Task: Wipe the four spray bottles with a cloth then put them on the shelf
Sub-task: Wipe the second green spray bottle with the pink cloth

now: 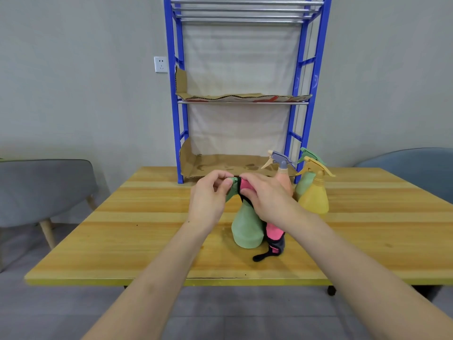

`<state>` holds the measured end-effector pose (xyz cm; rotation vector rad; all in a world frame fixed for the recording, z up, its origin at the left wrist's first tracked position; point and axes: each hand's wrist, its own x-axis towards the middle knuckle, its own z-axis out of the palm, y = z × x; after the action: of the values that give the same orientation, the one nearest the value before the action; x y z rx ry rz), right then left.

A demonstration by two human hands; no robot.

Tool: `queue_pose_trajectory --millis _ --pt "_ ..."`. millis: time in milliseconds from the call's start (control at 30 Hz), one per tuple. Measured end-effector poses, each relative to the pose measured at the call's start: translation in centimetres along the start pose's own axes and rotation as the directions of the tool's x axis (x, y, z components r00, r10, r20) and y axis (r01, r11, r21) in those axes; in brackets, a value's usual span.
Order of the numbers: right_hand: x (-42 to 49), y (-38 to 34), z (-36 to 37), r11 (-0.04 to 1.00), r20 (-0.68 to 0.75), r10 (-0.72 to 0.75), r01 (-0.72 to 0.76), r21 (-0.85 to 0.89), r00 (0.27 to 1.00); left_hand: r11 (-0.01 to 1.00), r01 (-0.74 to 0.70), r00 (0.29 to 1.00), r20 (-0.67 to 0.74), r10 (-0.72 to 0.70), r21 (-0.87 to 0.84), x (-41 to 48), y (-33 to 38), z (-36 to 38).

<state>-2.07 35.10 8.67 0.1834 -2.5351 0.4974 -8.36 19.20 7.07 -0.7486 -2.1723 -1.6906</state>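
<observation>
The spray head of the near green bottle [246, 227] is mostly hidden under the left hand [210, 195], the right hand [267, 197] and the cloth [274, 235]. The right hand also covers the peach bottle [284, 179]'s lower body. The far green bottle [304, 185] shows only partly behind the yellow bottle [315, 196]. The picture's upper edge cuts off the top of the shelf [173, 94].

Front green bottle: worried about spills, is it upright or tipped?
Upright: the front green bottle stands on its flat base on the table.

left hand [210, 196]: bare forearm reaching forward, thumb and fingers pinching green spray bottle [246, 227] top | right hand [267, 200]: palm down, fingers curled round pink cloth [274, 233] | fingertips close together
</observation>
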Motion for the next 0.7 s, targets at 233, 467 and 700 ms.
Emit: queue_pose_trajectory --millis 233,467,700 --pt "-0.4 0.1 0.3 0.999 -0.078 0.027 -0.028 -0.018 0.997 0.999 0.014 0.999 -0.037 -0.015 -0.039 -0.4 0.0 0.8" --pt "-0.4 0.6 0.1 0.995 -0.200 -0.089 0.095 0.021 0.976 1.000 0.002 1.000 -0.018 -0.003 -0.024 -0.3 0.1 0.4" --pt "-0.2 3.1 -1.5 0.980 0.080 -0.039 0.022 0.200 0.996 0.998 0.001 1.000 -0.011 -0.002 -0.063 -0.4 0.0 0.6"
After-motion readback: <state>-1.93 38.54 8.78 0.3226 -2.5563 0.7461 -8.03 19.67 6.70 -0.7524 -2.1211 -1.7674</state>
